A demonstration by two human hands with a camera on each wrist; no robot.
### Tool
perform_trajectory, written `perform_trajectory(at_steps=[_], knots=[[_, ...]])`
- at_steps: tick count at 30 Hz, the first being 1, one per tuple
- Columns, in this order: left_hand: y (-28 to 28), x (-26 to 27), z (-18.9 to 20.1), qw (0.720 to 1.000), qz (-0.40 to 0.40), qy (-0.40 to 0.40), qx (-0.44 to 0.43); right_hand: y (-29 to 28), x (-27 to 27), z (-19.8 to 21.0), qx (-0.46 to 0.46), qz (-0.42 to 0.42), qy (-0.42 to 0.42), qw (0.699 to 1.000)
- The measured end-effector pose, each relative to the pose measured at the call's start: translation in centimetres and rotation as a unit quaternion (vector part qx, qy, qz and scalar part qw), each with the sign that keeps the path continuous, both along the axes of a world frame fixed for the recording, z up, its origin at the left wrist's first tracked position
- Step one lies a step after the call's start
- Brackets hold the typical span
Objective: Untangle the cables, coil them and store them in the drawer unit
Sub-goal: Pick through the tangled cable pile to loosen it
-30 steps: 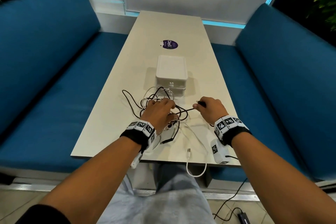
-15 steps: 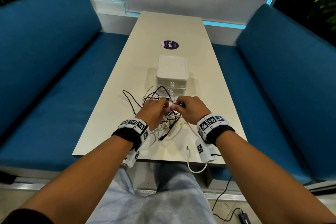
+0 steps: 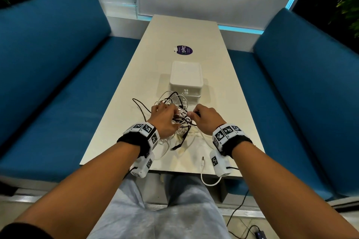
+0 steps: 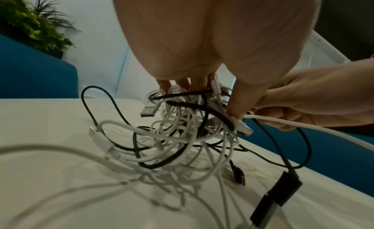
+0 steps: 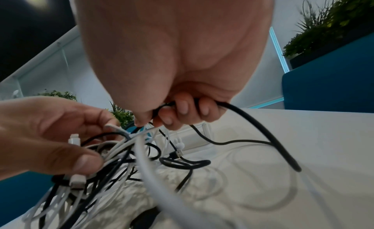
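Observation:
A knot of white and black cables (image 3: 179,120) hangs just above the near half of the table, in front of the white drawer unit (image 3: 186,75). My left hand (image 3: 165,117) holds the bundle (image 4: 188,127) from above, thumb and fingers pinching white strands. My right hand (image 3: 206,117) is close beside it on the right, fingers curled round a black cable (image 5: 253,123) that arcs away over the table. The drawers look shut. One white cable end (image 3: 203,161) lies by the near edge and loops over it.
The pale table (image 3: 223,87) runs away from me between two blue benches (image 3: 58,83). A purple sticker (image 3: 184,50) lies beyond the drawer unit. A black lead (image 3: 239,217) trails on the floor at lower right. Plants stand behind both benches.
My right hand has moved left from the table's right side to meet the left hand at the knot. The bundle has been lifted and drawn together slightly.

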State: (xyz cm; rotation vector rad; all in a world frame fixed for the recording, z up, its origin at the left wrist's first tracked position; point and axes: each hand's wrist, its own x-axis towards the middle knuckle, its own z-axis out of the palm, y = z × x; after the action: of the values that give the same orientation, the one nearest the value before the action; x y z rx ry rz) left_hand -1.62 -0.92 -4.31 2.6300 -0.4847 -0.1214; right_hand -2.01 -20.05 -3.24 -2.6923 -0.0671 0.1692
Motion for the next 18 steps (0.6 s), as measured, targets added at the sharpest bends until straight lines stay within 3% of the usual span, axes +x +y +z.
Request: perform_trajectory(at_steps=[4,10,13,18], knots=[[-0.10,0.04,0.10,1.000,-0.011,-0.016,0.020,0.23,-0.32,-0.04,0.014,0.007,0.003,1.000],[0.43,0.45,0.20,0.999,0.004,-0.020,-0.031,0.11,-0.71,0.20,0.002,0.015,0.017,1.000],[0.84,0.80,0.10,1.000,0.022,0.004,-0.002,0.09,-0.84,0.18,-0.010,0.019,0.025,0.999],[0.53,0.29,0.23,0.999,-0.017,-0.018,0.040,0.46,-1.00,0.42,0.013,0.029,0.023,0.999]])
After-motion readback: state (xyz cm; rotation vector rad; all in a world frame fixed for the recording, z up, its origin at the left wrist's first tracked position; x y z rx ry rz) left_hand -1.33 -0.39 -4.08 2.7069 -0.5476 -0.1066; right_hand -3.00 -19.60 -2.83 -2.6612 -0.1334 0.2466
